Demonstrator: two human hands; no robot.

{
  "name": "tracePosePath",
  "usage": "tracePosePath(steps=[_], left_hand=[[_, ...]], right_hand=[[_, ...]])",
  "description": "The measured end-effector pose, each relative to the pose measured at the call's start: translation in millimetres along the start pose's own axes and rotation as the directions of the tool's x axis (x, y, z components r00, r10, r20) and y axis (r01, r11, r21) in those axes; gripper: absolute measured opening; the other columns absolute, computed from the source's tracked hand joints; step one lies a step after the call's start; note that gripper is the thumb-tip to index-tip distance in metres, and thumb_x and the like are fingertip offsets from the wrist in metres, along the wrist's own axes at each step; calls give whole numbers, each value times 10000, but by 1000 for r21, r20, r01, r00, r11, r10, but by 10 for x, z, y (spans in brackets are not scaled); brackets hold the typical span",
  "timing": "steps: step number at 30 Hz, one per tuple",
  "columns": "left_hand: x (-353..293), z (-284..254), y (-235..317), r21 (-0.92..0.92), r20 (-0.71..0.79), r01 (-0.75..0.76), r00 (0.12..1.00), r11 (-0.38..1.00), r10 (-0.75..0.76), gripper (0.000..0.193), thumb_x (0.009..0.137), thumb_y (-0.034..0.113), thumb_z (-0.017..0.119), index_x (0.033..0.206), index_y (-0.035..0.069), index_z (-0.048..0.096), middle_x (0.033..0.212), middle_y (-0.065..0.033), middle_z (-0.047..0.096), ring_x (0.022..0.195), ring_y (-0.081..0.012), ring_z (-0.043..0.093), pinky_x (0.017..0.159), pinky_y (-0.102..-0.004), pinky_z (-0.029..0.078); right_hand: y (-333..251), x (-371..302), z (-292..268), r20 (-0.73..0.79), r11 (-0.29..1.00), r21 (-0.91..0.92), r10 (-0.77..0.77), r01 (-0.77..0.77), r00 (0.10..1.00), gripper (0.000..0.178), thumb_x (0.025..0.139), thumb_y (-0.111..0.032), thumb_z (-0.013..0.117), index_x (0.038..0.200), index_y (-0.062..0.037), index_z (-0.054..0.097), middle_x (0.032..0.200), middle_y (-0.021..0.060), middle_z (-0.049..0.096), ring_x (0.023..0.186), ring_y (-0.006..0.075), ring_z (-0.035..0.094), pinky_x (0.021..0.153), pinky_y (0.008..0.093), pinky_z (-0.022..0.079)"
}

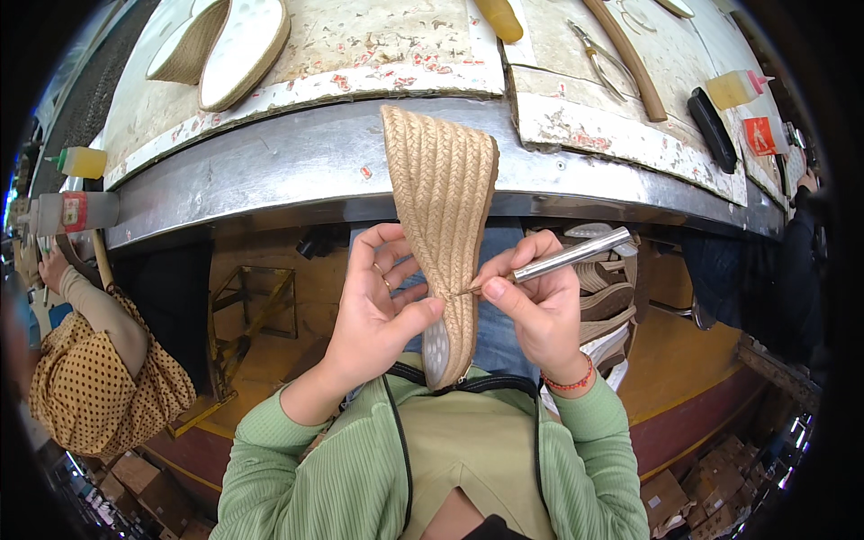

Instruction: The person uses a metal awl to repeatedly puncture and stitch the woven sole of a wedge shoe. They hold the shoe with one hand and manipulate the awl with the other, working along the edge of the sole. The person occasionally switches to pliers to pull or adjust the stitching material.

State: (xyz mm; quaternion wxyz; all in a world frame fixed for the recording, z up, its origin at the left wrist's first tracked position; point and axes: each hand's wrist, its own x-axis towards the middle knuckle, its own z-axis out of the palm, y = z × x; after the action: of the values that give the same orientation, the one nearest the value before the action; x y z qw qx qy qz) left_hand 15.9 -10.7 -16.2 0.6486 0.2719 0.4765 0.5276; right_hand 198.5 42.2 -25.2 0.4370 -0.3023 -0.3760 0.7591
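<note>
"While the right hand (544, 315) grips the silver tool (573, 253), what's the left hand (371, 317) doing?"

"Its thumb lies at the wedge's (439, 189) left edge, fingers curled loosely alongside; whether they pinch it, I can't tell."

"And where's the wedge?"

"Between both hands, narrow end near the green jacket (333, 477), broad end toward the bench (297, 162). The tool's thin tip meets its braid."

"Pliers (591, 51) lie far right, beside a wooden handle (629, 60)."

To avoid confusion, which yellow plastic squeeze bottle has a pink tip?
The rightmost yellow bottle; the leftmost yellow bottle has a green tip.
</note>
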Motion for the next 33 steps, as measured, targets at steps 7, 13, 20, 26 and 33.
tracePosePath(steps=[7,13,20,26,33], left_hand=[[1,-4,4,2,5,5,1000,1000,-5,718,770,-20,688,1333,109,261,1310,-109,420,1234,-224,443,989,-388,399],[5,-18,21,-4,32,14,999,1000,-14,733,764,-13,712,1331,109,264,1308,-107,420,1238,-232,442,991,-390,404],[10,-32,41,10,30,24,999,1000,-24,755,755,-5,728,1337,102,259,1312,-110,418,1239,-238,443,991,-395,405],[8,-10,42,12,19,12,1000,1000,-12,766,743,0,739,1334,98,262,1309,-113,422,1235,-238,448,991,-394,404],[5,14,43,17,-9,10,1000,1000,-10,781,724,9,754,1330,109,271,1313,-109,422,1229,-231,450,990,-395,402]], right_hand=[[-12,16,34,28,999,-45,-20,22,999,280,856,75,624,1008,-48,425,940,134,647,872,120,618,785,253,503],[-74,27,44,105,995,-102,10,1,994,313,840,67,636,976,-79,395,907,154,631,854,162,617,793,273,490],[-109,46,9,58,998,-66,10,-7,998,298,854,69,618,998,-66,394,941,156,628,880,150,615,807,276,496],[-54,33,-8,82,998,-62,-5,10,997,271,872,75,596,1015,-54,405,946,135,635,900,127,607,807,265,488],[-65,60,-7,89,999,-52,-1,6,996,272,873,70,598,1011,-53,399,942,129,635,897,123,603,801,262,488]])
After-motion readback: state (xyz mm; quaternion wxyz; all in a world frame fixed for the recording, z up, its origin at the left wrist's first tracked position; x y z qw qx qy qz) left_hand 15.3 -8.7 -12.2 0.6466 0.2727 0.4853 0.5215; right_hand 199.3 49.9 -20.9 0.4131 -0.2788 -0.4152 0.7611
